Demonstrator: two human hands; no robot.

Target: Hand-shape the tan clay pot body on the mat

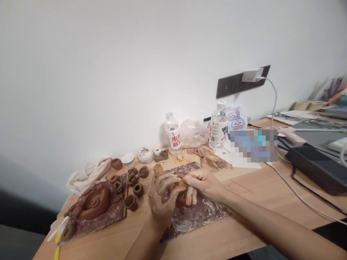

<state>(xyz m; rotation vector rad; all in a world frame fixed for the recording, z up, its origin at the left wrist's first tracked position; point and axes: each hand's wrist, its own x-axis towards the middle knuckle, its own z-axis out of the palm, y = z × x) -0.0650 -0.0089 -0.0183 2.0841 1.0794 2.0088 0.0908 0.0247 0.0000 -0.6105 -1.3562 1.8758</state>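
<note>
My left hand and my right hand meet over a dark, clay-smeared board on the wooden table. Both are coated in pale clay. Their fingers are curled around a small lump of brown clay held between them just above the board. The lump is mostly hidden by the fingers.
A second board at the left carries a spiral clay piece. Several small clay cups stand beside it. Two water bottles stand at the wall, with a cloth at far left. A dark case and cables lie right.
</note>
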